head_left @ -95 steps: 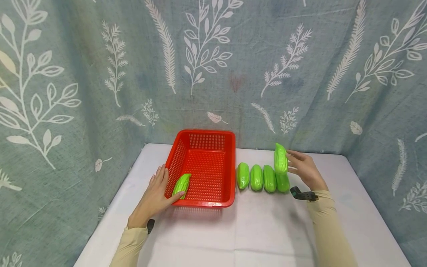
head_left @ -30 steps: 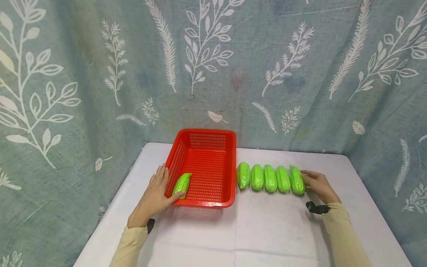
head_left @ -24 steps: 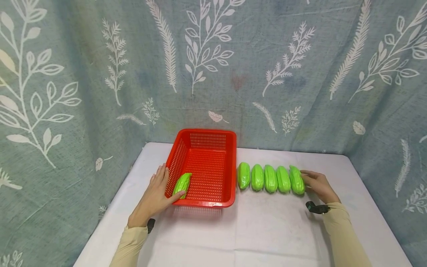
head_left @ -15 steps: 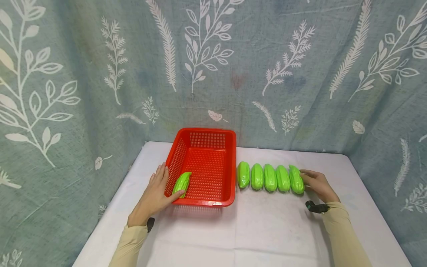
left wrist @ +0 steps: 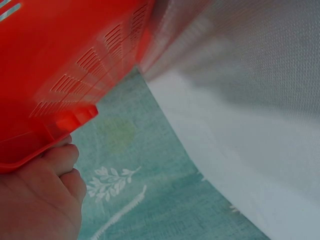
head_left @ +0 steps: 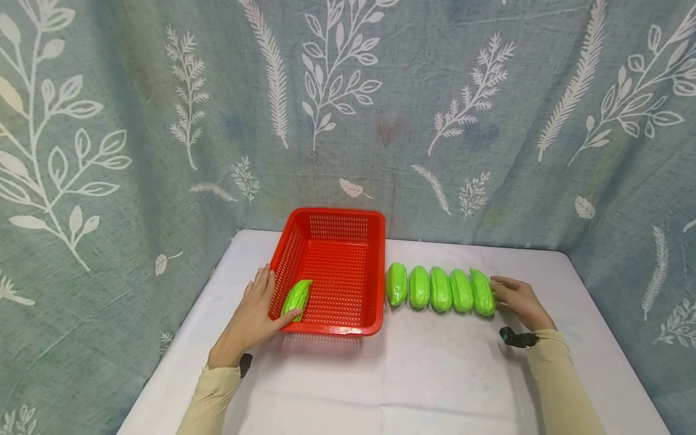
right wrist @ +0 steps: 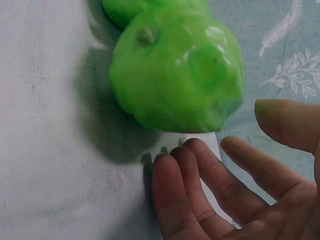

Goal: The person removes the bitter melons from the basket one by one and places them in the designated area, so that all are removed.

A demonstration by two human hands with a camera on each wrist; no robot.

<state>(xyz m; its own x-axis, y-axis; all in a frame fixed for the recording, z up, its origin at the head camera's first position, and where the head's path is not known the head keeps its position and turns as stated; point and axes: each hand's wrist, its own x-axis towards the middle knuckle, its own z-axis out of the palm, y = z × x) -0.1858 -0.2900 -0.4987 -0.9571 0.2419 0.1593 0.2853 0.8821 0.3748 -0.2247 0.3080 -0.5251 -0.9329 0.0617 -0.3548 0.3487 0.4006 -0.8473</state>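
In the head view, my left hand (head_left: 247,323) grips the near left corner of a red plastic basket (head_left: 375,272). Its thumb lies over the front rim and its fingers along the left side; the left wrist view shows bent fingers under the rim. One bright green bitter melon (head_left: 296,300) lies inside, beside the thumb. Right of the basket, several more stand in a side-by-side row. By the rightmost bitter melon (head_left: 482,293) is my right hand (head_left: 519,302). The right wrist view shows its fingers (right wrist: 170,195) loosely bent, apart from the melon, holding nothing.
A white cloth covers the table (head_left: 435,374). Blue-green leaf-patterned curtains (head_left: 348,121) stand along the back and both sides. The bitter melon (head_left: 397,284) at the left end of the row sits close to the basket's right wall.
Earlier, my right hand held a bitter melon raised over the row. That melon now rests at the row's right end, and the hand has let go. My left hand has stayed put.
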